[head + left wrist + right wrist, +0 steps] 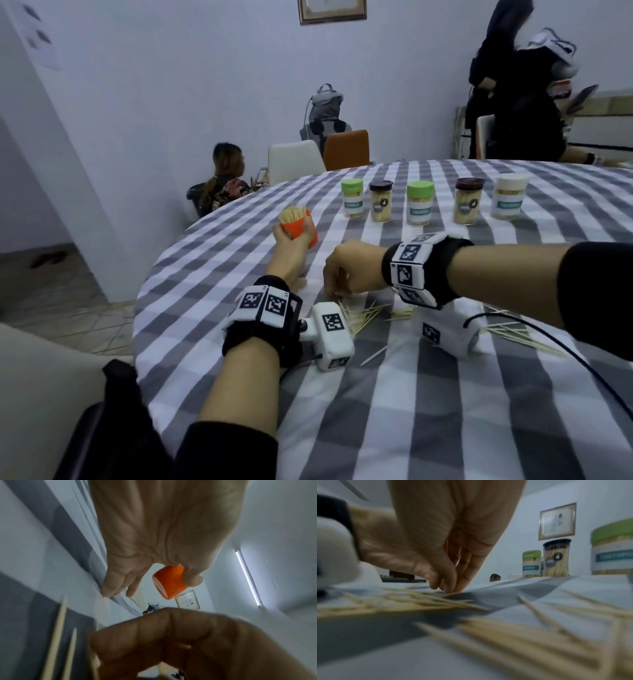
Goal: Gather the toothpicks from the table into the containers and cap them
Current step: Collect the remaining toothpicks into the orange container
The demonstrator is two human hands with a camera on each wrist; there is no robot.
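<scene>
toothpicks stand bunched in an orange container clasped by the left hand above the bench; right hand pinches at loose toothpicks on the cloth; five capped containers stand beyond

Orange container — uncapped, tilted, toothpick-filled; loose toothpicks strewn on the cloth — 5 capped containers behind.

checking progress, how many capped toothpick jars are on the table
5, in a row at the far side: green-lidded, dark-lidded, green-lidded, dark-lidded, white-lidded. None seems hidden.
</scene>
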